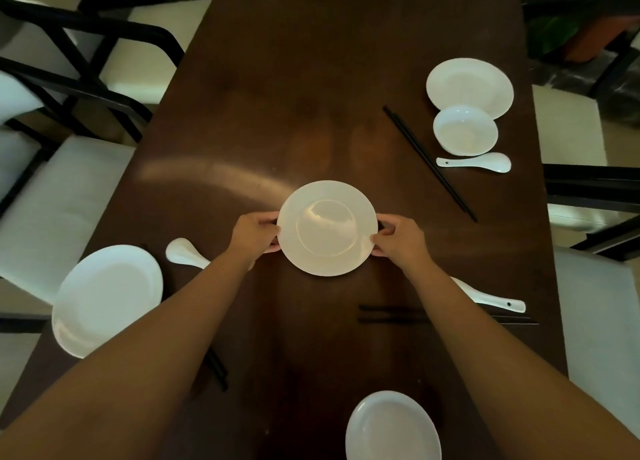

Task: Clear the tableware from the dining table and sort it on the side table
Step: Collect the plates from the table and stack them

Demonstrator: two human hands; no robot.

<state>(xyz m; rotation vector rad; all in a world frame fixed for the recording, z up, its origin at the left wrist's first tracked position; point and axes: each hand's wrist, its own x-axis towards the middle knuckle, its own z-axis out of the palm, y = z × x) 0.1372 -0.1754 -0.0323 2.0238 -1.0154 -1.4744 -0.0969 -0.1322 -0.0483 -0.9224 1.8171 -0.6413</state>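
Long dark-brown wooden table [277, 96] runs toward 12 o'clock; cream-cushioned black-framed chairs [62, 196] at 9 and 3; green potted plant [568, 27] at 1 o'clock.

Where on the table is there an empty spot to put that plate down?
The far middle of the table is bare, beyond the held plate and left of the slanted chopsticks. The far right is crowded: a plate, bowl and spoon. Near the arms, spoons, chopsticks and plates fill both sides.
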